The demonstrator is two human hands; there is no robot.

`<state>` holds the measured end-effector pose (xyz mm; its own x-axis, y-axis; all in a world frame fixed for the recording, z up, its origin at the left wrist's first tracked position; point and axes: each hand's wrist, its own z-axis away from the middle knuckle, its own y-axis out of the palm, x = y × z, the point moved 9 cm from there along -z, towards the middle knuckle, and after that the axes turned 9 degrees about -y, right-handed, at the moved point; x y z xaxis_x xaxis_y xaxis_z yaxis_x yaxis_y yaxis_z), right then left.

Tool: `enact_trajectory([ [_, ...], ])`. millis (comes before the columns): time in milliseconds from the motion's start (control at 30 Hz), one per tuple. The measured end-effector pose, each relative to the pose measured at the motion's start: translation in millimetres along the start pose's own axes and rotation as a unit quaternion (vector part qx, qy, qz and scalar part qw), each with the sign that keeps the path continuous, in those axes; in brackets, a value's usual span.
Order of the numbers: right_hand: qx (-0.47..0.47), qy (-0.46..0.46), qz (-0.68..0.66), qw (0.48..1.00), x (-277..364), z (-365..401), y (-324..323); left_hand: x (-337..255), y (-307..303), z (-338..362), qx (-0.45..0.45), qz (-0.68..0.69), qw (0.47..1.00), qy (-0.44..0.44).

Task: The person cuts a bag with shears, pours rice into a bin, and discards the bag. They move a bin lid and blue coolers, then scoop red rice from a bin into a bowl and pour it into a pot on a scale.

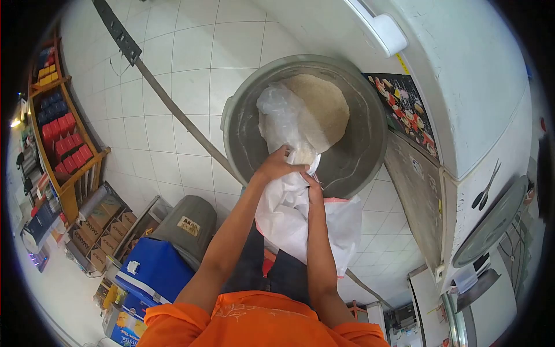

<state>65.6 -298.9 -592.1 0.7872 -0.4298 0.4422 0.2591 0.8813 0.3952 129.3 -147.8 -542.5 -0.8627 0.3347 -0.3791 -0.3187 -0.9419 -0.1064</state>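
Observation:
A clear plastic liner bag (281, 107) extends from the mouth of a white sack (283, 199) into a large grey tub (234, 139). A heap of light brown granular material (324, 107) lies in the tub beside the liner. My left hand (277, 166) is closed around the gathered sack mouth and liner, its thumb pointing right. Just below it, my right hand (313, 186) grips the sack's edge. The rest of the sack hangs over the near rim, against my legs, and a pink-edged part of it spreads to the right.
A white fridge-like cabinet (428, 34) stands right of the tub, with scissors (487, 185) on its side. At left are a grey bin (185, 225), a blue cooler box (156, 269) and a wooden shelf (69, 191). A long grey strip (179, 113) crosses the tiled floor.

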Motion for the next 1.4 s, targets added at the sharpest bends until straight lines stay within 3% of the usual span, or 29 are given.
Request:
enact_trajectory([
  [33,0.02,0.022,-0.049,0.998,-11,-2,-7,6,2,-5,0.0,0.0,1.0,0.0],
  [100,-0.005,0.019,-0.02,1.0,-1,7,-5,4,3,-14,-0.052,0.001,0.992,0.116],
  [167,-0.031,0.016,0.01,0.999,3,11,-10,8,-4,-23,-0.096,-0.007,0.988,0.118],
  [233,-0.078,0.025,0.137,0.987,-1,12,-33,4,-15,-31,-0.14,-0.014,0.983,0.121],
  [300,-0.085,0.035,0.189,0.978,-2,21,-39,-1,-53,-30,-0.268,0.113,0.949,0.121],
  [333,-0.092,0.045,0.239,0.966,-2,27,-43,-11,-61,-36,-0.267,0.114,0.949,0.121],
  [400,-0.105,0.04,0.259,0.959,0,40,-45,-4,-78,-56,-0.207,0.368,0.906,0.014],
  [433,-0.116,0.036,0.279,0.953,2,43,-44,-8,-84,-59,-0.21,0.369,0.905,0.013],
  [500,-0.136,0.028,0.283,0.949,6,46,-34,-16,-87,-72,-0.221,0.196,0.955,0.034],
  [533,-0.16,0.018,0.287,0.944,11,47,-32,-11,-84,-73,-0.223,0.195,0.955,0.036],
  [600,-0.142,-0.026,0.314,0.938,-8,16,-58,-19,-79,-57,-0.378,-0.07,0.913,0.138],
  [633,-0.124,-0.069,0.343,0.929,-9,0,-65,-10,-64,-59,-0.33,-0.066,0.933,0.126],
  [733,-0.122,-0.043,0.429,0.894,21,-18,-47,9,-8,-50,-0.128,-0.063,0.988,0.054],
  [767,-0.122,-0.043,0.428,0.894,32,-17,-38,18,4,-49,-0.128,-0.063,0.988,0.053],
  [833,-0.103,-0.132,0.651,0.741,76,-14,-7,40,41,-61,0.005,0.242,0.968,0.066],
  [867,-0.103,-0.132,0.652,0.74,82,-17,-4,31,40,-53,0.005,0.244,0.968,0.066],
  [933,0.044,-0.31,0.617,0.722,98,-22,43,-1,45,-27,0.123,0.29,0.947,0.072],
  [967,0.047,-0.309,0.617,0.722,99,-27,48,4,46,-30,0.121,0.292,0.946,0.071],
  [1000,0.044,-0.271,0.578,0.768,97,-37,48,6,45,-32,0.108,0.259,0.956,0.088],
  [1067,0.043,-0.233,0.536,0.81,97,-54,49,11,42,-38,0.093,0.226,0.964,0.106],
  [1133,0.022,-0.216,0.587,0.78,96,-74,36,19,13,-41,-0.033,0.234,0.963,0.13],
  [1167,0.024,-0.217,0.587,0.78,97,-80,27,19,6,-42,-0.035,0.234,0.963,0.13],
  [1233,-0.075,-0.317,0.472,0.819,125,-79,1,23,-36,-39,-0.184,0.214,0.951,0.124],
  [1300,-0.06,-0.309,0.476,0.821,170,-48,37,-13,-79,-17,-0.351,0.061,0.908,0.219],
  [1400,-0.036,-0.324,0.484,0.812,223,-7,82,-78,-112,-7,-0.399,0.032,0.88,0.256],
])
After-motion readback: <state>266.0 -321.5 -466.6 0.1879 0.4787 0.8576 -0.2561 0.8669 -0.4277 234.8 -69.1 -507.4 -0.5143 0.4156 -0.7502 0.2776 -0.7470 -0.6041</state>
